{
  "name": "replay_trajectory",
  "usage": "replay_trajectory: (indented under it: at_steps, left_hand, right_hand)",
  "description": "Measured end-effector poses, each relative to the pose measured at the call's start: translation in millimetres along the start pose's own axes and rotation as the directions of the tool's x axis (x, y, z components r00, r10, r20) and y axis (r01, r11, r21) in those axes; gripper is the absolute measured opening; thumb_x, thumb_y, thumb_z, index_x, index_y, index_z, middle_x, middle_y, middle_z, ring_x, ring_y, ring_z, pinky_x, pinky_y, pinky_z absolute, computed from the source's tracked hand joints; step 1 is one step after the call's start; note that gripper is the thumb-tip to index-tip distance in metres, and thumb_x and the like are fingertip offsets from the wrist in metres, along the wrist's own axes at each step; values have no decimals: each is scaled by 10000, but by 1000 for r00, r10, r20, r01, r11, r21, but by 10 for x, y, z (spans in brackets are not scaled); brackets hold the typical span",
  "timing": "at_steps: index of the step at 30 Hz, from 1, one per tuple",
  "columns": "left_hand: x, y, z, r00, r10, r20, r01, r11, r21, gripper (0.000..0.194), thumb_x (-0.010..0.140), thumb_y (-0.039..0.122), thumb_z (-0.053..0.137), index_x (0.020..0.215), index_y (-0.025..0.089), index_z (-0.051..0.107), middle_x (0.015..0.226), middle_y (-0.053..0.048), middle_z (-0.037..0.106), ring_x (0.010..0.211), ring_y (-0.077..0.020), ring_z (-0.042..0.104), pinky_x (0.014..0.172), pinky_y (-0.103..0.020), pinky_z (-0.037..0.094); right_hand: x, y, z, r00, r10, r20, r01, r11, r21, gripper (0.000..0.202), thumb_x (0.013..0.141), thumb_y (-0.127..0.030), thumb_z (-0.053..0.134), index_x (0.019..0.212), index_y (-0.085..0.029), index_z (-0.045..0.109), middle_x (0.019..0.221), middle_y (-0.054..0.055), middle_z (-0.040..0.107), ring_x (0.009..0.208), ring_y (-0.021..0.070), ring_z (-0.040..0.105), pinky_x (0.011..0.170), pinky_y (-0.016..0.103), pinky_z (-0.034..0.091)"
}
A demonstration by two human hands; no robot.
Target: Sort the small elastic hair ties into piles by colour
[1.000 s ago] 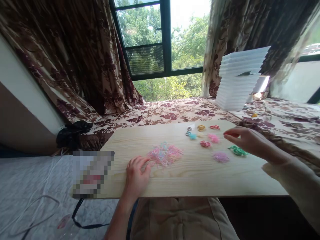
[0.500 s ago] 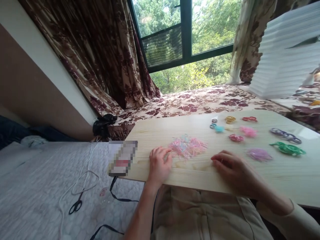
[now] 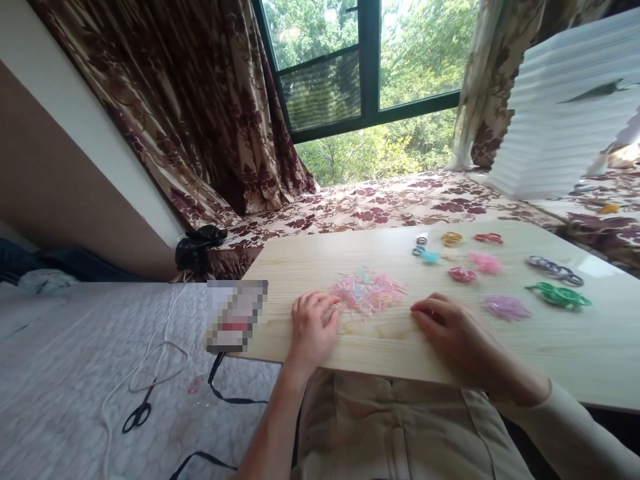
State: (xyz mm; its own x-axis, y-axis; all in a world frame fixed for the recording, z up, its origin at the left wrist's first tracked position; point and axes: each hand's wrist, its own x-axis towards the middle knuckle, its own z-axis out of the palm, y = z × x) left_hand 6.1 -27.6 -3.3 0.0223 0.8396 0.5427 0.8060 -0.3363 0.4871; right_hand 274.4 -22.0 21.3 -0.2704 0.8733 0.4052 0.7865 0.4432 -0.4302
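A loose heap of thin pink, white and pale-blue bands or strips (image 3: 370,291) lies on the pale wooden board (image 3: 380,363). At its left edge rests my left hand (image 3: 315,328), fingers loosely curved and thumb apart, with nothing seen in it. My right hand (image 3: 450,330) is on the right of the heap, low over the board, thumb and fingers drawn together. Anything between those fingertips is too small or hidden to make out. A small lilac heap (image 3: 506,307) sits just beyond this hand, with a green looped bundle (image 3: 560,295) farther right.
Small red (image 3: 462,275), pink (image 3: 485,263), yellow (image 3: 452,238), turquoise (image 3: 430,257) and purple (image 3: 554,270) bundles lie across the board's right side. A blurred-out phone-like object (image 3: 237,317) occupies the left corner. Black-handled scissors (image 3: 137,417) and white cords lie on the bed.
The view has shifted slightly, moving the board's things left in the picture. My right hand has come a little nearer the mixed heap. The left hand stays at the heap's edge.
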Motion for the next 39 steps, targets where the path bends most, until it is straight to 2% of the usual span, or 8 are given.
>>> replay_trajectory:
  at_steps: [6,12,17,19,23,28,34,39]
  left_hand:
    - [-8,116,-69,987,109,115,-114,993,36,245,864,192,615,1017,326,752,1204,-38,647,1288,-278,472,1144,-557,303]
    - [-5,150,-109,984,111,141,-107,994,-34,222,846,171,616,969,291,756,1218,-38,648,1342,-275,429,1166,-529,272]
    - [-13,169,-150,934,226,278,-201,973,-116,380,790,60,587,975,344,757,1259,1,644,1376,-270,411,1191,-558,176]
    - [-16,184,-152,938,222,266,-192,972,-134,374,775,38,578,937,324,757,1236,-2,655,1371,-266,421,1192,-555,172]
    - [-28,194,-158,965,198,170,-175,974,-143,299,804,44,558,883,271,736,1170,-26,676,1323,-244,472,1183,-524,224]
    - [-77,79,-291,986,108,129,-106,994,-23,233,865,97,565,974,246,706,1057,-30,700,1245,-241,525,1172,-544,224]
    - [-110,-27,-510,983,25,182,-45,993,105,183,870,145,610,992,239,708,995,-32,703,1071,-222,584,1130,-526,284]
    - [-34,-10,-478,973,-20,230,-12,990,140,95,871,189,632,847,237,710,885,-15,702,973,-210,592,1098,-505,315]
  right_hand:
    - [51,54,65,999,-12,-37,11,999,-47,285,899,-314,477,878,-214,744,824,65,704,743,202,667,665,308,483]
    - [41,91,127,995,-50,-86,43,996,-78,313,910,-336,457,859,-208,739,798,64,700,713,202,650,632,314,467]
    - [37,86,136,996,-39,-85,32,996,-82,329,910,-347,444,863,-210,739,816,62,706,736,212,657,655,330,482]
    - [33,90,137,996,-36,-87,29,996,-84,326,909,-349,445,864,-214,738,814,61,705,742,213,659,662,332,487]
    - [24,105,141,996,-36,-85,29,996,-85,337,913,-362,439,855,-213,736,825,62,705,763,218,663,686,340,493]
    - [23,112,148,995,-36,-98,29,997,-78,329,907,-374,446,841,-216,727,825,63,703,756,218,660,679,337,490]
    - [30,96,122,997,-10,-70,4,997,-76,316,895,-375,462,859,-213,731,850,69,711,745,214,664,654,327,475]
    - [47,69,102,997,-13,-77,8,998,-68,346,889,-407,437,843,-217,722,842,70,712,733,214,667,663,335,482]
